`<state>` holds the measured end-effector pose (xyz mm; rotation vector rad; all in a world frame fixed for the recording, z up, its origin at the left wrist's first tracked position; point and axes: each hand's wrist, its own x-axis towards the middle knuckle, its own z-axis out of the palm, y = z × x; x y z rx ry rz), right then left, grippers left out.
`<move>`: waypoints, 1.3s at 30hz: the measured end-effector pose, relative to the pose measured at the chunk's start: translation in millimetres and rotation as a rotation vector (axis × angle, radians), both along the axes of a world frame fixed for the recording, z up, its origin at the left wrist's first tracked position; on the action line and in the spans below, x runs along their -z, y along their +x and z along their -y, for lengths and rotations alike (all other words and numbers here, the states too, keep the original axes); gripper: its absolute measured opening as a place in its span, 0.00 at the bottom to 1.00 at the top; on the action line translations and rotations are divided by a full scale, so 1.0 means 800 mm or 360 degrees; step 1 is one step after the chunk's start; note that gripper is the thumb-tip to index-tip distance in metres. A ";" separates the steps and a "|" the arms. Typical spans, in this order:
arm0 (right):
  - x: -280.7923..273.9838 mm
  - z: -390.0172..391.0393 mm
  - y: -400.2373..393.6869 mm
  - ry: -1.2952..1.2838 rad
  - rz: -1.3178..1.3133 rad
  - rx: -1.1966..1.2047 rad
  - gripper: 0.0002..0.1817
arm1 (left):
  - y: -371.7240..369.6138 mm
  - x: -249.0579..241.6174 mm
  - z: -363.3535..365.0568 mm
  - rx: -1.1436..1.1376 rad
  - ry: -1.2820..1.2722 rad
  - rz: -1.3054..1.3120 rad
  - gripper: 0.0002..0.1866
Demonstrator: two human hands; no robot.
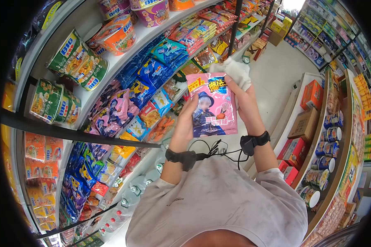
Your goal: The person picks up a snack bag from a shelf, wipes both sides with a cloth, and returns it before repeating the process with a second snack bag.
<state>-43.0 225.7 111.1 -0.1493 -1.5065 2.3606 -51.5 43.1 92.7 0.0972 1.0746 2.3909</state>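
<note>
A pink snack packet with a printed figure in a hat is held upright in front of the chest, between both hands. My left hand grips its left edge, the thumb on the front. My right hand holds the upper right edge, with its thumb on the front too. A white cloth is bunched at my right hand, behind the packet's top corner; how it is held is hidden. Black straps with boxes and cables sit on both wrists.
Shelves on the left hold noodle tubs, blue packets and pink packets. Large bottles stand low at left. On the right, a shelf bears cans and boxes. An aisle floor runs between.
</note>
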 end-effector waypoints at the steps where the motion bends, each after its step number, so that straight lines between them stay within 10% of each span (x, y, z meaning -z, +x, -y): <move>1: 0.000 0.000 -0.002 -0.0016 -0.0032 0.0035 0.19 | -0.001 0.002 -0.002 0.0008 0.0025 -0.0011 0.24; 29: -0.002 0.005 0.059 0.0997 -0.0081 0.0626 0.11 | -0.002 0.011 0.008 0.0310 -0.0290 -0.0421 0.30; 34: -0.015 0.016 0.058 0.0070 -0.0203 0.0502 0.21 | -0.001 0.003 0.006 0.0361 -0.0128 -0.0407 0.28; 39: -0.011 0.012 0.063 0.0107 -0.0089 0.0706 0.20 | -0.007 0.021 0.013 0.0260 -0.0044 -0.0159 0.28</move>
